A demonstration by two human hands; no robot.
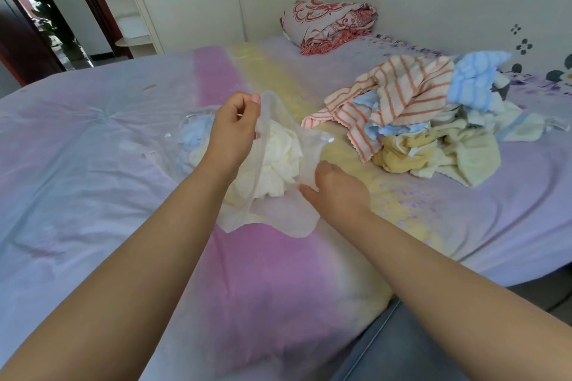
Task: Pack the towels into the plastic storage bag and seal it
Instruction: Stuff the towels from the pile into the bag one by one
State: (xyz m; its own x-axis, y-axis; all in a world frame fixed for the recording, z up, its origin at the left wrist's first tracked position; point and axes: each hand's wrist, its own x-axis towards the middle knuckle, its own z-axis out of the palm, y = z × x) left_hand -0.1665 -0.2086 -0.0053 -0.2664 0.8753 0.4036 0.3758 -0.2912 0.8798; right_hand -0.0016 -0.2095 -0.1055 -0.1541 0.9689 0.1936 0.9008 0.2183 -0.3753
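Left hand (pixel 233 130) pinches the plastic storage bag (pixel 272 210) mouth rim up over the bed (pixel 93 164) while right hand (pixel 337 192), fingers straight, presses its lower lip, so the thin rim may slip and shut before towels (pixel 411 120) nearby go in.

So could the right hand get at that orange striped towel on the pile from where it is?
Probably yes. The right hand rests at the plastic bag holding nothing, and the orange striped towel lies on top of the pile with only bare bedspread between. The left hand holds the bag open.
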